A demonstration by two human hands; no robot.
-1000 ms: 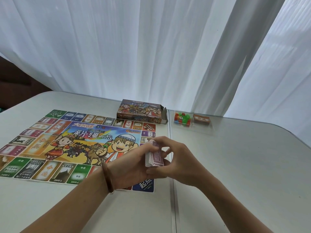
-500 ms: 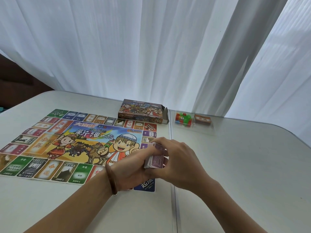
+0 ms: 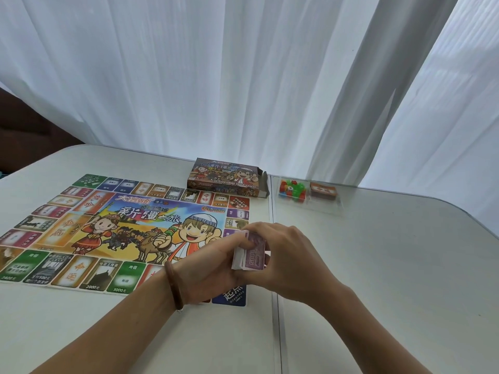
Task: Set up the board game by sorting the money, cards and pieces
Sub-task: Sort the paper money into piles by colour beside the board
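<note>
Your stack of play money [image 3: 250, 255] is purplish-pink, its top note marked 5000. The fingers of your left hand [image 3: 213, 271] and right hand [image 3: 293, 261] clamp it above the bench's [image 3: 391, 279] middle.

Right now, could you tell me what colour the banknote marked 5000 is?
Purple: the banknote shows best in the head view.

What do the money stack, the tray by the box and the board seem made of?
Money stack: thin matte printed paper; fine sheet edges show. Tray: clear plastic, likely thin; table shows through, rim glints. Board: printed paper or thin card; lies flat, hardly any thickness.
</note>
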